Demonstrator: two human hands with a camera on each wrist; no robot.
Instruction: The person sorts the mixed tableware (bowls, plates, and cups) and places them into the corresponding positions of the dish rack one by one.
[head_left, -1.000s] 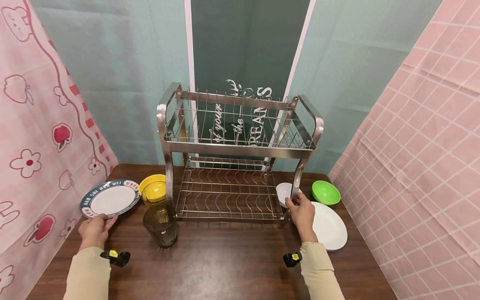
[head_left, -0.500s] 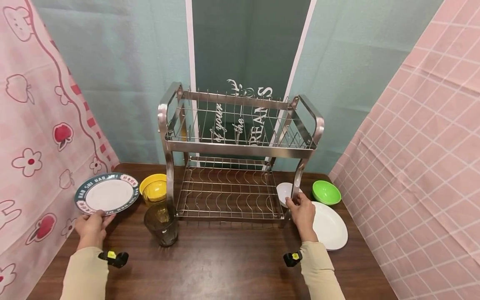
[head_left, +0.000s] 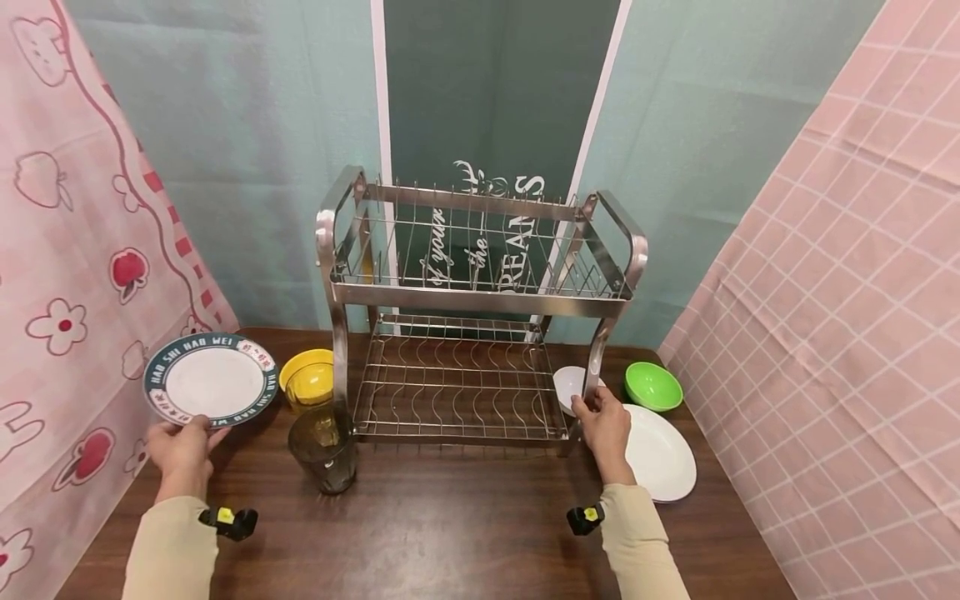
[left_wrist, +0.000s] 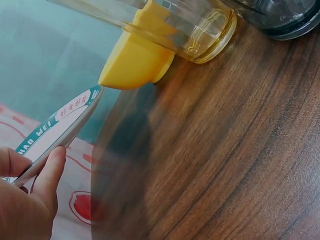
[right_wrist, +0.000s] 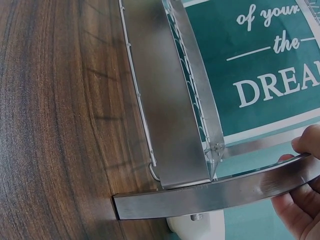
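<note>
On the left side, my left hand (head_left: 180,454) pinches the near rim of a white plate (head_left: 217,383) with a dark teal lettered border. In the left wrist view the plate (left_wrist: 60,122) is lifted off the table and tilted, thumb on one face and fingers on the other. My right hand (head_left: 606,429) grips the front right leg of a two-tier metal dish rack (head_left: 480,302). The right wrist view shows the fingers curled round that leg (right_wrist: 240,192). Both rack tiers hold no dishes.
A yellow bowl (head_left: 309,375) and a dark see-through cup (head_left: 324,454) stand left of the rack. To its right are a small white bowl (head_left: 567,387), a white oval plate (head_left: 663,458) and a green bowl (head_left: 652,386). Printed curtains close in the wooden table (head_left: 420,525).
My left hand has raised the plate and drawn it slightly left, tipping its face more toward the head camera. The right hand and the rack have stayed in place.
</note>
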